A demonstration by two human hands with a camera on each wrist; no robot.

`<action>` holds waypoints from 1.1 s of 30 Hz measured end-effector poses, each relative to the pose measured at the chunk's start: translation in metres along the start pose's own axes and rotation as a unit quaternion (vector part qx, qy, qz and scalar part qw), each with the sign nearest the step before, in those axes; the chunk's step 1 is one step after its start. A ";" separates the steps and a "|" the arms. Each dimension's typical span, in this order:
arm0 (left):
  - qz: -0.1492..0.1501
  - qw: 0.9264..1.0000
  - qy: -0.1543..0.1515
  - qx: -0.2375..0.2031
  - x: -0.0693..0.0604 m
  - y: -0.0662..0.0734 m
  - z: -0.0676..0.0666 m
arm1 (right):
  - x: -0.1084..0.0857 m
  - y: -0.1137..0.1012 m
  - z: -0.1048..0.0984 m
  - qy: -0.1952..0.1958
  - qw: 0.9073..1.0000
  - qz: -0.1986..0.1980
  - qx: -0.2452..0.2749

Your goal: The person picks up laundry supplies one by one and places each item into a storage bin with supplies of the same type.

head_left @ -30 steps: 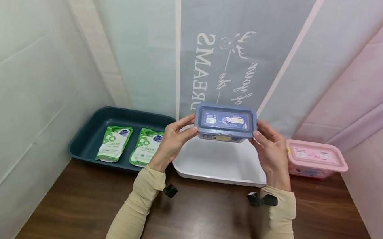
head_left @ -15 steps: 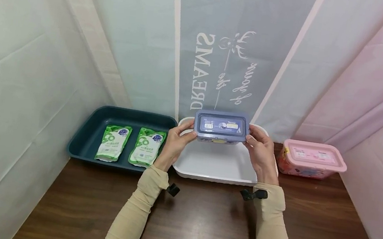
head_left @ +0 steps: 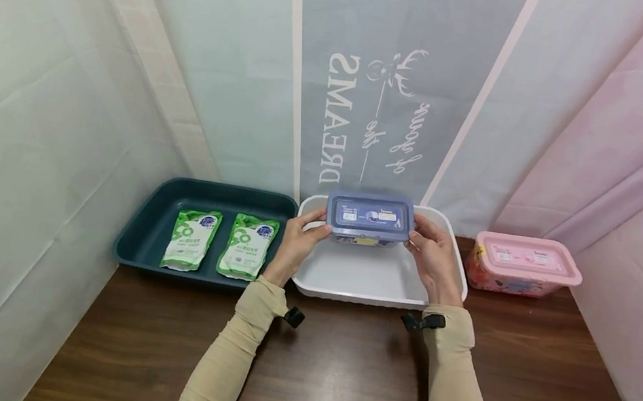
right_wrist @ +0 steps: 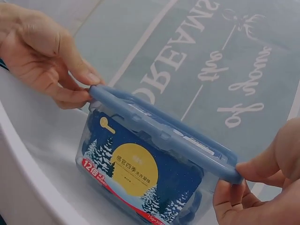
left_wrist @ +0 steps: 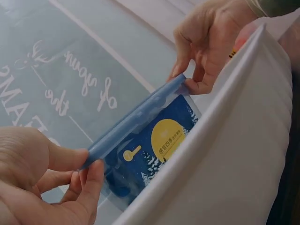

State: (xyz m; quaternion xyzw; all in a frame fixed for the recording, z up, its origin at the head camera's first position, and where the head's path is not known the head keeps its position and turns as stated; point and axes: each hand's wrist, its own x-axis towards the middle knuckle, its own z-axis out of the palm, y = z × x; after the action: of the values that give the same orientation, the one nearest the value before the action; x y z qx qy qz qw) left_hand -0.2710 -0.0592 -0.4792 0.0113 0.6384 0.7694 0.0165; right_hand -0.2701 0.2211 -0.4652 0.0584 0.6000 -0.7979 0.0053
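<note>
A clear plastic box with a blue lid point(head_left: 370, 215) is held level between both hands, over the back part of a white tray point(head_left: 366, 279). My left hand point(head_left: 296, 241) pinches the lid's left end between thumb and fingers. At the other end my right hand point(head_left: 435, 258) pinches the lid rim the same way. In the right wrist view the box front point(right_wrist: 140, 164) carries a dark blue label with a yellow moon and snowy trees. The left wrist view has the tray wall point(left_wrist: 234, 136) covering the box's lower part.
Left of the white tray, a dark green tray point(head_left: 134, 236) holds two green-and-white pouches point(head_left: 191, 242) point(head_left: 248, 248). A pink lidded box point(head_left: 525, 267) stands on the brown table point(head_left: 333, 380) to the right. A printed curtain point(head_left: 398, 6) hangs right behind the trays.
Both hands have brought the blue-lidded box lower and slightly nearer, into the white tray's area. My right hand has shifted left, away from the pink box.
</note>
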 end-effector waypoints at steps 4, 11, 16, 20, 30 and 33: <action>-0.013 1.000 0.004 0.007 0.000 -0.002 0.000 | 0.003 0.003 -0.001 0.006 1.000 0.008 0.001; -0.020 0.999 0.012 0.025 -0.001 -0.005 0.002 | 0.004 0.007 0.000 0.020 1.000 0.011 -0.003; -0.015 0.999 0.017 0.039 -0.001 -0.006 0.004 | 0.005 0.008 0.000 0.026 1.000 0.007 0.001; -0.014 0.998 0.027 0.047 -0.001 -0.006 0.006 | 0.006 0.008 -0.001 0.030 0.999 0.011 0.005; 0.013 0.997 0.049 0.060 -0.002 -0.007 0.007 | 0.006 0.008 0.000 0.035 0.999 0.028 0.008; 0.013 0.996 0.052 0.067 -0.002 -0.007 0.007 | 0.007 0.009 0.000 0.040 0.998 0.033 0.019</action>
State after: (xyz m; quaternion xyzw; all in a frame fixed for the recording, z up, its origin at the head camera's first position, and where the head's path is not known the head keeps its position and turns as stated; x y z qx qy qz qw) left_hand -0.2688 -0.0508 -0.4851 -0.0189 0.6880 0.7249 -0.0275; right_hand -0.2761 0.2193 -0.4749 0.1104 0.5825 -0.8053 0.0069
